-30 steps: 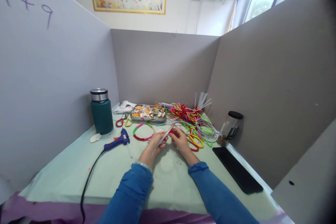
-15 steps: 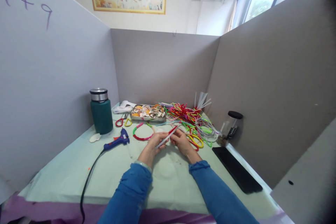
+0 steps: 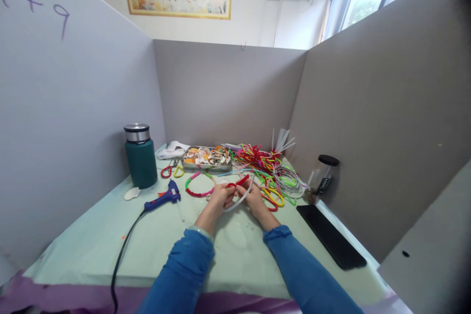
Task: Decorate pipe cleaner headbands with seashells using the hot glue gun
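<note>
My left hand and my right hand meet over the middle of the table, fingers closed in pinches. Between them is a thin white hoop, its near edge curving from the left palm up across the right fingers. Fuzzy red pipe cleaner covers the hoop's far side, and both sets of fingertips pinch at it there. How its end lies is hidden by the fingers. Just left of my hands lies a finished-looking ring wrapped in green, pink and red.
A blue glue gun with a black cord lies at left, near a green flask. Behind are scissors, a metal tray of shells, and a heap of pipe cleaners. A black slab lies at right.
The white hoop has tilted, so it now shows as an open curve instead of nearly edge-on. Red pipe cleaner shows more between the fingertips. Both hands stay in about the same place.
</note>
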Demonstrator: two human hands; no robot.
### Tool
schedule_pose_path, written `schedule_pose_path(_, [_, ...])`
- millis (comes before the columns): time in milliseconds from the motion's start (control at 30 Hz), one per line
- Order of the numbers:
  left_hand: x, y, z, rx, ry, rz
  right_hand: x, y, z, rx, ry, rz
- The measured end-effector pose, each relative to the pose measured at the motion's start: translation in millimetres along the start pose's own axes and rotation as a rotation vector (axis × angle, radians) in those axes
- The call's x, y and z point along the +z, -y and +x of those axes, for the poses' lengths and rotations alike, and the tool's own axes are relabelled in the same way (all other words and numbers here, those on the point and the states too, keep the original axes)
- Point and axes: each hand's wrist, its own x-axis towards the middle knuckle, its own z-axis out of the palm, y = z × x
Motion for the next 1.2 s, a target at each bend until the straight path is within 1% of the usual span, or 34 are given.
schedule_pose_path(100, [2.7,1.4,0.9,0.032,-0.003,0.026,-1.5,-9.6,3.1,-0.050,-0.038,-0.043])
schedule_pose_path(200, [4.3,4.2,3.4,0.061,-0.052,0.038,-2.2,-19.7,6.2,-0.092,-0.091,-0.125])
schedule_pose_path(300, [4.2,6.1,5.5,0.079,-0.077,0.039,-1.4,-23.9,7.5,-0.110,-0.133,-0.194])
schedule_pose_path(400, [2.6,6.7,6.3,0.069,-0.091,0.037,-0.9,-21.6,6.8,-0.097,-0.108,-0.190])
schedule_pose_path(567, [-0.3,5.4,5.3,0.050,-0.113,0.007,-2.1,-12.9,4.2,-0.062,0.000,-0.090])
schedule_pose_path(700, [-0.5,1.9,2.4,0.008,-0.116,-0.033,-2.1,-8.4,2.5,-0.025,0.010,-0.010])
schedule_pose_path(833, [0.6,-2.2,-1.8,-0.034,-0.059,-0.049,-2.0,-7.8,1.8,0.068,0.007,0.031])
schedule_pose_path(900, [0.9,-3.0,-2.8,-0.055,-0.015,-0.033,-2.2,-6.6,1.4,0.077,0.017,0.031])
schedule_pose_path(967, [0.8,-2.7,-2.7,-0.082,0.031,-0.006,-2.4,-4.2,0.8,0.050,0.033,0.007])
schedule_pose_path(1067, [-0.3,-1.2,-0.9,-0.109,0.089,0.032,-2.3,-1.3,0.1,-0.028,0.076,-0.034])
schedule_pose_path(1133, [-1.1,-0.9,-0.2,-0.123,0.104,0.039,-2.5,-2.0,0.5,-0.067,0.091,-0.054])
schedule_pose_path(1200, [-1.3,-1.9,-0.5,-0.131,0.103,0.031,-3.4,-4.8,1.7,-0.089,0.077,-0.075])
